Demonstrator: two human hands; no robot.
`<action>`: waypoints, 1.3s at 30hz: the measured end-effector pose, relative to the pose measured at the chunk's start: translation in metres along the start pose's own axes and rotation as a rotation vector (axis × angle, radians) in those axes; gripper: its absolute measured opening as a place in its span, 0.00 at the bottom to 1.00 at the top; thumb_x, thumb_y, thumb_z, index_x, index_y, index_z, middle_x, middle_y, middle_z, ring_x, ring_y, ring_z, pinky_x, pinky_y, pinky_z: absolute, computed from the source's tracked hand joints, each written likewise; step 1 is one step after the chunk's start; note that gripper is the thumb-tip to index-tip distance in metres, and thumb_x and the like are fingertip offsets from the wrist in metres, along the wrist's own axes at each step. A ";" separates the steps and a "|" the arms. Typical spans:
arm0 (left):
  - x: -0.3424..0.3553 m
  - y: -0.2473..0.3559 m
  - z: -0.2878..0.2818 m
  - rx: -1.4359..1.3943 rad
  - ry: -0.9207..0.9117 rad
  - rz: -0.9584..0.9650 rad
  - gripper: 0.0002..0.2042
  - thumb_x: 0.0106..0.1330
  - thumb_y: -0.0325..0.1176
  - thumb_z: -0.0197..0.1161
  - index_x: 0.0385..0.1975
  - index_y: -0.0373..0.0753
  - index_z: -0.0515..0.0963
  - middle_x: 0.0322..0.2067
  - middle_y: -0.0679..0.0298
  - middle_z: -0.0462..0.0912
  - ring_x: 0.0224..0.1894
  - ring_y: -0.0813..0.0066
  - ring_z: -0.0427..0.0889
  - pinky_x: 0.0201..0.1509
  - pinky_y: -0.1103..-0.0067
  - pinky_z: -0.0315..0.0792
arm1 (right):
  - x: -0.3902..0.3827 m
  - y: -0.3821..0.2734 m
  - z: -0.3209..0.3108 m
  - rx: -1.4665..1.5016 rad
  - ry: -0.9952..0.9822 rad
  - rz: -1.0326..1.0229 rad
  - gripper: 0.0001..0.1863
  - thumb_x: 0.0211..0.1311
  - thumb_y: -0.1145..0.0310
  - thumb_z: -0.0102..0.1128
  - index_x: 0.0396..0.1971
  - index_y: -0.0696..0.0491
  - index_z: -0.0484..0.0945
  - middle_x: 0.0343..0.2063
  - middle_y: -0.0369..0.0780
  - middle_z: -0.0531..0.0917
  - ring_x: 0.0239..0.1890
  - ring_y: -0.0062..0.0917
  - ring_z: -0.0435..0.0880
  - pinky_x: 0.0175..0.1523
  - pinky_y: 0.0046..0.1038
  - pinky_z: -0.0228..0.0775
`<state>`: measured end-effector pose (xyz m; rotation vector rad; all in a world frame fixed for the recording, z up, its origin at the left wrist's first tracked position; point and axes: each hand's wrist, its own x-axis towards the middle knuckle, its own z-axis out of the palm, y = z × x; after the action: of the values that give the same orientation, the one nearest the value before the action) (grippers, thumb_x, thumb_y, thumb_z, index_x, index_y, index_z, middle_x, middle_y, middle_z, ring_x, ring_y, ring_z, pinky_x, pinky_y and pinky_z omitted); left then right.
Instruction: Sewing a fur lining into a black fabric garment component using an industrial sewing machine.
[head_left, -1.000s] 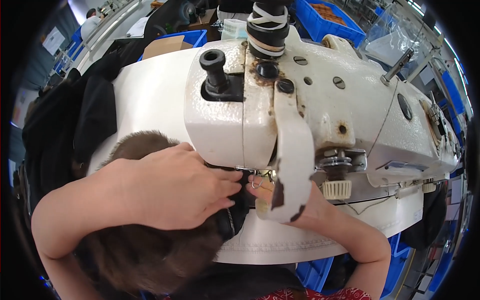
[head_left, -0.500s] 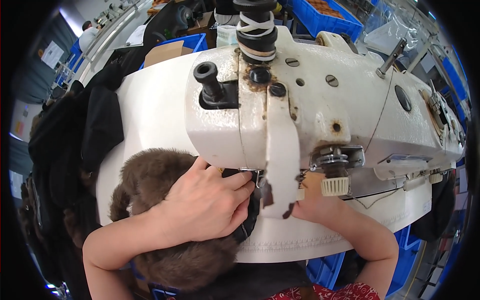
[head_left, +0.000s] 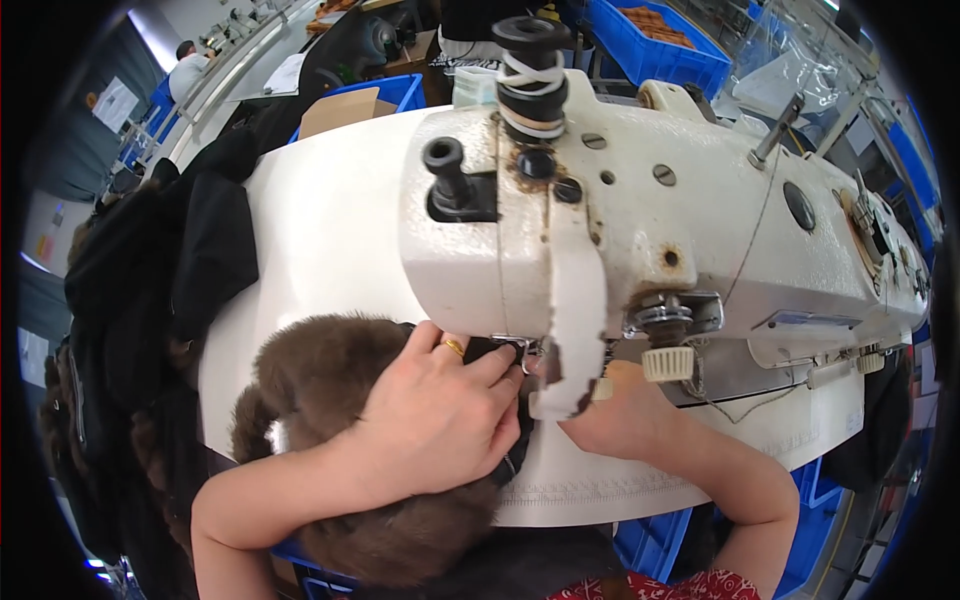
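Note:
A white sewing machine (head_left: pixel 480 270) with worn, rusty spots stands across the middle. Under its head lies a piece of black fabric (head_left: pixel 483 350), joined to thick brown fur (head_left: pixel 330 365) that spreads leftward and hangs over the table's front edge. My left hand (head_left: pixel 445 410), with a gold ring, is closed on the black fabric, its bent fingertips beside the presser foot (head_left: pixel 527 352). Part of a zipper shows below that hand. From the right, my right hand (head_left: pixel 615 410) reaches in to the needle area. The machine's white lever (head_left: pixel 577 300) and knobs hide most of its fingers.
Black garments with fur (head_left: pixel 150 280) are heaped at the left. Blue bins (head_left: pixel 655 535) stand below the table's front edge, and another blue bin (head_left: pixel 690 60) holds orange-brown pieces at the back. A cardboard box (head_left: pixel 345 110) sits behind the white tabletop (head_left: pixel 310 220). A person (head_left: pixel 187 72) sits far left.
The whole view has shifted slightly, so machine and hands appear a little further right and lower. My left hand's ring shows more fully. My right hand has drawn slightly left, nearer the needle.

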<state>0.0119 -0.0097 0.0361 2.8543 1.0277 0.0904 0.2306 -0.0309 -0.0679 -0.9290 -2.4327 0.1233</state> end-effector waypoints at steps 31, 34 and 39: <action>0.015 -0.011 -0.003 -0.106 -0.012 -0.106 0.11 0.57 0.38 0.62 0.23 0.36 0.84 0.24 0.57 0.82 0.33 0.57 0.83 0.42 0.66 0.74 | 0.000 -0.006 0.001 -0.067 -0.037 0.035 0.08 0.43 0.70 0.62 0.22 0.52 0.71 0.25 0.37 0.74 0.28 0.27 0.77 0.29 0.29 0.72; 0.013 -0.015 0.003 -0.076 -0.004 -0.069 0.11 0.55 0.40 0.64 0.25 0.38 0.85 0.26 0.56 0.83 0.36 0.57 0.84 0.45 0.67 0.74 | 0.007 -0.014 -0.008 -0.109 0.032 0.060 0.08 0.43 0.71 0.63 0.22 0.53 0.72 0.26 0.37 0.76 0.28 0.27 0.78 0.29 0.28 0.73; 0.015 -0.012 0.001 -0.014 -0.011 -0.061 0.13 0.54 0.42 0.65 0.31 0.39 0.85 0.29 0.56 0.84 0.39 0.57 0.84 0.49 0.67 0.73 | 0.008 -0.014 -0.008 -0.115 0.042 0.080 0.08 0.45 0.71 0.63 0.25 0.54 0.73 0.29 0.37 0.78 0.29 0.27 0.79 0.28 0.27 0.74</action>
<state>0.0152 0.0091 0.0341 2.8046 1.1067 0.0773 0.2214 -0.0373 -0.0540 -1.0692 -2.3850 -0.0072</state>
